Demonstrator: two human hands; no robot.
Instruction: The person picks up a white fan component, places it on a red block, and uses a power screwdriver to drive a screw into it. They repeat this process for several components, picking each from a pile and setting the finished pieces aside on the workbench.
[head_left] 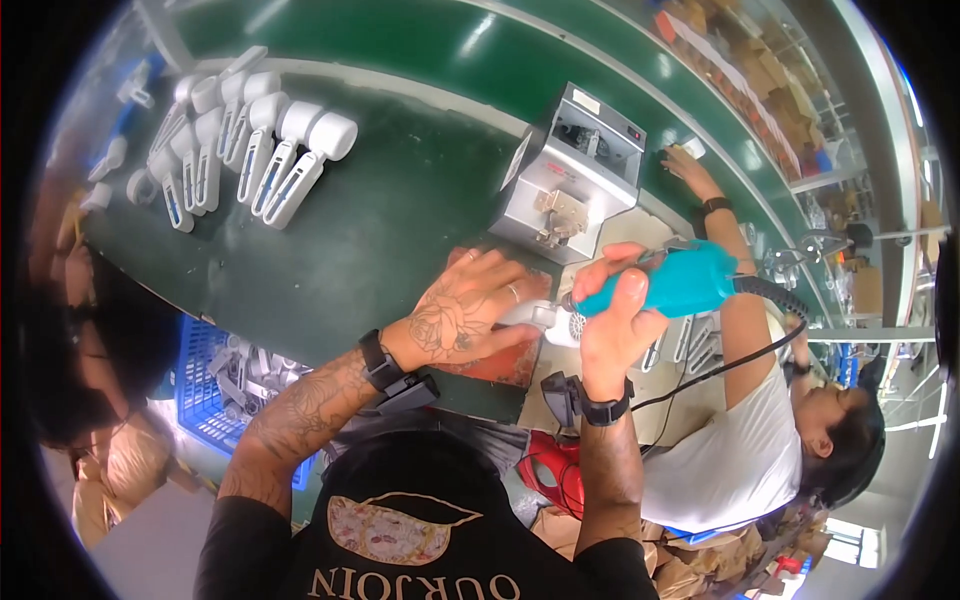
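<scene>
My right hand (622,330) is wrapped round a teal electric screwdriver (695,280), which lies nearly level with its tip toward my left. Against that tip is a white plastic device (533,317) with a round, vented end. My left hand (455,310), a ring on one finger, presses the device down over a worn red mat (510,368); its fingers partly cover it. The exact contact between the tip and the device is hidden by my right fingers.
Several white long-handled devices with round heads (285,165) lie at the back left. Beyond my hands stands a grey metal machine (570,175). A blue basket (197,385) holds grey parts at left. A co-worker (720,430) reaches forward at right, near the screwdriver's black cable (715,372).
</scene>
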